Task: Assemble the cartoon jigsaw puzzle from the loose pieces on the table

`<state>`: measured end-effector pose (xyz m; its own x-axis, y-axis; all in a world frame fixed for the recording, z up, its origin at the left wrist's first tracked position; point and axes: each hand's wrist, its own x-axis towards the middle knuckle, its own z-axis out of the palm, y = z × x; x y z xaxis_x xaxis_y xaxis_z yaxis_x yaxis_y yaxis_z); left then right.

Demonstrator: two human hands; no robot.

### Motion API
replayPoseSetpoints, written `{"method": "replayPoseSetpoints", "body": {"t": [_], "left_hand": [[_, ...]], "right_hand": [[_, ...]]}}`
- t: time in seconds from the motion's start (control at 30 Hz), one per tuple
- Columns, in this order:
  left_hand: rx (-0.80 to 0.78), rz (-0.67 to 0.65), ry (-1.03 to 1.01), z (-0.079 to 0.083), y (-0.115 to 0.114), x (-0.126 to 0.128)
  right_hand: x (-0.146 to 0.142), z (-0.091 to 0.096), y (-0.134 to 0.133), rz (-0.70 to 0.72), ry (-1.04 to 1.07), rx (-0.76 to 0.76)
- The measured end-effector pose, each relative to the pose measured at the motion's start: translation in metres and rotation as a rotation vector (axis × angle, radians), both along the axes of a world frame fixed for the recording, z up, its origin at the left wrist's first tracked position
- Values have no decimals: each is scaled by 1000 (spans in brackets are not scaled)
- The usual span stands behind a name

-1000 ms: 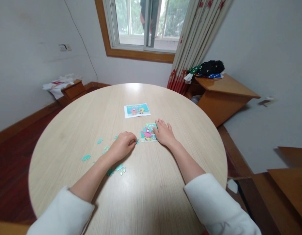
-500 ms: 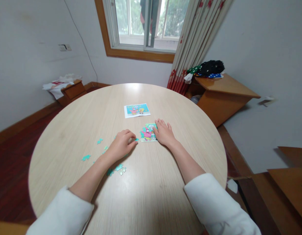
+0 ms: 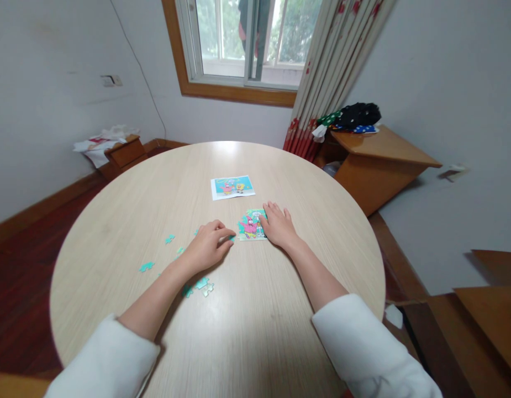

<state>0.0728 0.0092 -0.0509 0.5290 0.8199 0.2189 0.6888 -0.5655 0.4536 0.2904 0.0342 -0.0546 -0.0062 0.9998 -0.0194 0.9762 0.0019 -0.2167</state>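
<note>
A partly joined jigsaw puzzle [image 3: 249, 228] with a pink starfish character lies flat on the round table. My right hand [image 3: 279, 224] rests over its right side, fingers stretched out, covering that part of it. Just left of the puzzle, my left hand [image 3: 209, 244] has thumb and forefinger closed on a small teal puzzle piece [image 3: 232, 239], close to the puzzle's left edge. Whether that piece touches the puzzle I cannot tell. Loose puzzle pieces [image 3: 202, 283] lie around my left forearm, some partly hidden by it.
Beyond the puzzle lies a printed reference picture [image 3: 233, 188] with the same cartoon characters. More pieces [image 3: 147, 267] are scattered on the left of the pale wooden table [image 3: 255, 337]. At the back right stands a wooden cabinet [image 3: 379, 166] with cloths on it.
My left forefinger has stretched out to the right over the teal piece, and the thumb has closed on it. My right hand stays in place on the puzzle.
</note>
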Motion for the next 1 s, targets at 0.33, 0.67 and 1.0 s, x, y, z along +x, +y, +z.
{"method": "replayPoseSetpoints", "body": {"t": [0.33, 0.67, 1.0], "left_hand": [[22, 41, 39, 3, 6, -8], [-13, 75, 78, 10, 3, -6], [-18, 31, 14, 5, 7, -14]], "right_hand": [[0, 1, 0, 3, -1, 0], [1, -2, 1, 9, 8, 16], [2, -3, 1, 10, 11, 15]]}}
